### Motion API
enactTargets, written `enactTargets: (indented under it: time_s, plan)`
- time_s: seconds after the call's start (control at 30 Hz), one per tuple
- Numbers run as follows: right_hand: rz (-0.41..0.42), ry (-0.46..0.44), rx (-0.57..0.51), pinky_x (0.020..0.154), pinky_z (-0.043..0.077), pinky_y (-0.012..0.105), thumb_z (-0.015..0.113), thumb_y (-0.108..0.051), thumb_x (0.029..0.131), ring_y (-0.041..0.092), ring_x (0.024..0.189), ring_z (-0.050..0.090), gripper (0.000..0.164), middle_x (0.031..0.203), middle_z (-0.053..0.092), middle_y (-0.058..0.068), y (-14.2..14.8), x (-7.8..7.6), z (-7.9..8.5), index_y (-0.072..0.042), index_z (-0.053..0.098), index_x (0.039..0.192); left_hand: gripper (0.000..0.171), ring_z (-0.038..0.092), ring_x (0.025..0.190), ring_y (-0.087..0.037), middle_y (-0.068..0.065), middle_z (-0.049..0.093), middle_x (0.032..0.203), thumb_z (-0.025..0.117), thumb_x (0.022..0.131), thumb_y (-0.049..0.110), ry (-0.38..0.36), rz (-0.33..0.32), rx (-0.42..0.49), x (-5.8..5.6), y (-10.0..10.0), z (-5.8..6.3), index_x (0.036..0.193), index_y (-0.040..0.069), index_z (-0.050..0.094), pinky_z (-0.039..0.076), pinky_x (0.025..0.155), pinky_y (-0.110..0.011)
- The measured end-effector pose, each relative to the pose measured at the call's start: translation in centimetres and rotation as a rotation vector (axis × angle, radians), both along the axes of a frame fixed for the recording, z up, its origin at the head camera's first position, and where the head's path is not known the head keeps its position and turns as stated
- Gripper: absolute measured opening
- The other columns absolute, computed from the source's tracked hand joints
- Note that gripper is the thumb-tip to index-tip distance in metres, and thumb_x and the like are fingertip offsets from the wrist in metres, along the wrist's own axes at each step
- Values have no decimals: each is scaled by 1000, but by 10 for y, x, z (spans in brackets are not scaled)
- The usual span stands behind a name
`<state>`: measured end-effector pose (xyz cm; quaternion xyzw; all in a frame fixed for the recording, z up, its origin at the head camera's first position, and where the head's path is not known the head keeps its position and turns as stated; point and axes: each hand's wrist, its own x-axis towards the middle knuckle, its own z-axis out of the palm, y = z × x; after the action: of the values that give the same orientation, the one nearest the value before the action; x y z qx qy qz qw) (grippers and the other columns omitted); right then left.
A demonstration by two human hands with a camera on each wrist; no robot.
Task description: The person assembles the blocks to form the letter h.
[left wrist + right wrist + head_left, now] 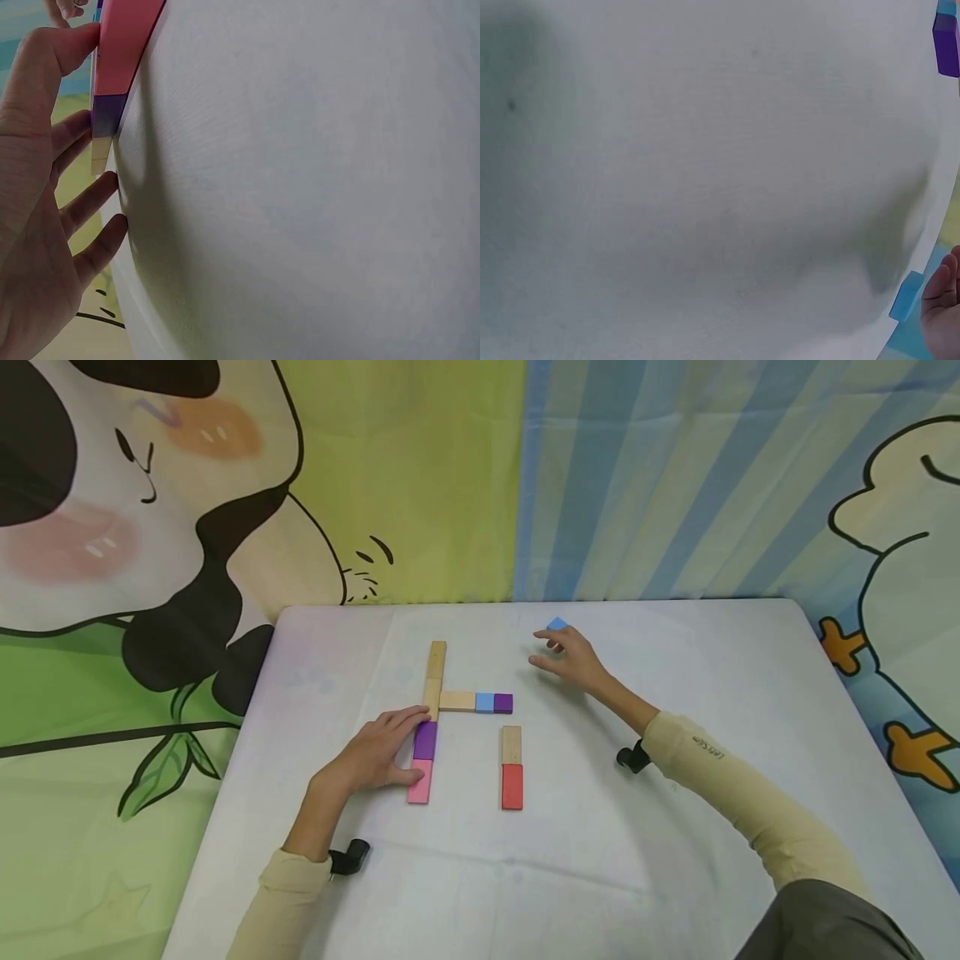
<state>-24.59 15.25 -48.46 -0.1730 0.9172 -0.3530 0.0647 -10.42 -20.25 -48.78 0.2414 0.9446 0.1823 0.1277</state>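
Observation:
A column of blocks runs away from me on the table: pink block (421, 789) nearest, then a purple block (425, 741), then wooden blocks (436, 660). My left hand (367, 756) rests along the column's left side, thumb at the pink block and fingertips by the purple and wooden ones. In the left wrist view its fingers are spread and loosely extended. Toward the back, my right hand (576, 662) hovers with parted fingers, holding nothing. Just beyond its fingers lies a blue block (557, 623), partly hidden by the hand; the right wrist view shows it beside the fingers.
Branching right from the column are a wooden block (457, 702), a small blue block (484, 702) and a small purple block (503, 703). Nearer me, a wooden block (512, 745) meets a red block (512, 787). A patterned curtain (420, 485) hangs behind the white table (600, 868).

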Motion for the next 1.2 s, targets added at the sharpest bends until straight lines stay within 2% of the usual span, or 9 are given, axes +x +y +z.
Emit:
enactTargets:
  time_s: [0.13, 0.3, 0.43, 0.53, 0.77, 1.0, 1.1, 1.2]
  plan:
    - [-18, -5, -13, 92, 46, 47, 71, -26, 88, 36, 104, 54, 55, 114, 54, 22, 3, -6, 2, -4, 54, 136, 90, 35, 140, -30, -2, 31, 158, 75, 78, 47, -24, 6, -4, 0, 0, 0, 151, 16, 33, 35, 110, -56]
    - [-92, 10, -15, 95, 45, 50, 70, -27, 89, 38, 112, 51, 60, 124, 49, 25, 10, -25, 6, -3, 49, 140, 90, 35, 140, -29, -1, 30, 158, 75, 78, 47, -31, 9, -4, 0, 0, 1, 151, 18, 32, 35, 110, -55]
    - [-134, 9, 25, 96, 45, 51, 68, -30, 89, 40, 117, 50, 64, 129, 47, 26, 18, -40, 7, -4, 46, 142, 90, 34, 140, -29, -1, 30, 159, 74, 78, 48, -31, 8, -9, 1, 0, 0, 151, 18, 32, 35, 110, -56]
    - [-144, -14, 44, 97, 44, 53, 69, -32, 89, 39, 120, 48, 65, 132, 46, 27, 21, -46, 6, -4, 45, 143, 90, 34, 141, -29, -1, 30, 159, 74, 78, 48, -32, 7, -11, 0, 0, 0, 152, 18, 31, 35, 110, -56]
    - [-141, -16, 73, 98, 43, 53, 71, -29, 87, 40, 119, 48, 65, 131, 47, 28, 23, -48, -1, -3, 48, 141, 90, 34, 141, -29, -1, 30, 158, 74, 78, 48, -19, 1, -18, 0, 0, 1, 151, 17, 32, 35, 110, -55]
    - [-158, -65, 100, 99, 42, 51, 69, -33, 89, 38, 118, 46, 65, 131, 47, 26, 21, -47, -7, -6, 47, 143, 90, 35, 141, -29, -1, 31, 158, 74, 78, 48, -21, 3, -11, 0, -1, 0, 151, 17, 32, 35, 110, -55]
    - [-160, -59, 105, 97, 43, 50, 68, -31, 89, 36, 115, 47, 62, 130, 48, 25, 21, -47, -8, -5, 48, 141, 90, 34, 141, -29, 0, 30, 159, 74, 78, 48, -28, 3, -13, 0, -1, 0, 151, 17, 32, 35, 110, -55]
    - [-156, -37, 107, 93, 43, 48, 67, -26, 90, 34, 106, 49, 55, 121, 53, 25, 21, -46, -9, 0, 53, 136, 90, 34, 141, -28, 0, 30, 159, 74, 78, 48, -29, 3, -16, 0, -1, -1, 152, 17, 32, 36, 110, -55]
